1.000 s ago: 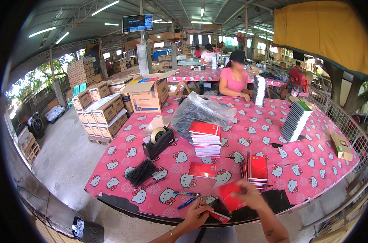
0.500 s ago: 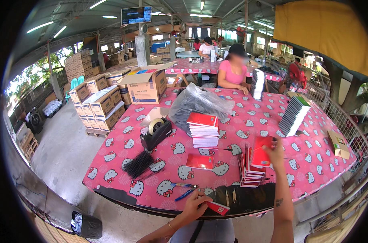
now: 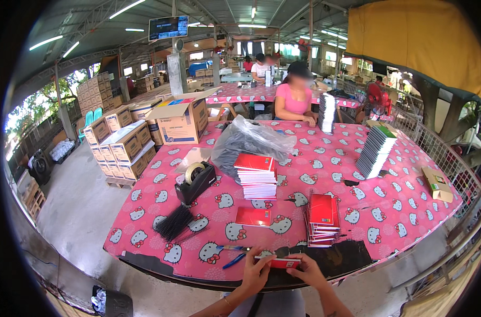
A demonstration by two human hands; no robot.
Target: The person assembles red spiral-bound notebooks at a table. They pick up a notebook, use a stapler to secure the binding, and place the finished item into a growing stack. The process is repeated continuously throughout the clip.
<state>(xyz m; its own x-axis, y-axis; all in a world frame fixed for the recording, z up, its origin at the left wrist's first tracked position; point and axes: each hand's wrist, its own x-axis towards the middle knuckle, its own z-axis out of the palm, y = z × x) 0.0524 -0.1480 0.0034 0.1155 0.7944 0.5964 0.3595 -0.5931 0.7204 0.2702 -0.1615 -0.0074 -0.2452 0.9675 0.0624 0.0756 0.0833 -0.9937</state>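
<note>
At the near edge of the table, my left hand (image 3: pixel 256 271) and my right hand (image 3: pixel 307 270) grip a red notebook (image 3: pixel 279 262) from its two sides. It is seen nearly edge-on, so most of its cover is hidden. Just beyond my right hand stands an uneven stack of red spiral notebooks (image 3: pixel 323 211). A single red notebook (image 3: pixel 253 216) lies flat ahead of my left hand, and behind it rises a taller stack of red notebooks (image 3: pixel 257 182). Blue pens (image 3: pixel 234 260) lie beside my left hand.
On the left are black binding coils (image 3: pixel 172 222) and a tape dispenser (image 3: pixel 195 182). A plastic bag (image 3: pixel 251 140) sits behind the taller stack. Dark-covered notebooks (image 3: pixel 377 152) are piled at the right. Across the table sits a person in pink (image 3: pixel 294 100); cartons (image 3: pixel 182 124) stand far left.
My right hand has left the right stack and come to the near edge, where it now grips the notebook with my left. A red notebook lies squarely on that stack. The view has shifted slightly.
</note>
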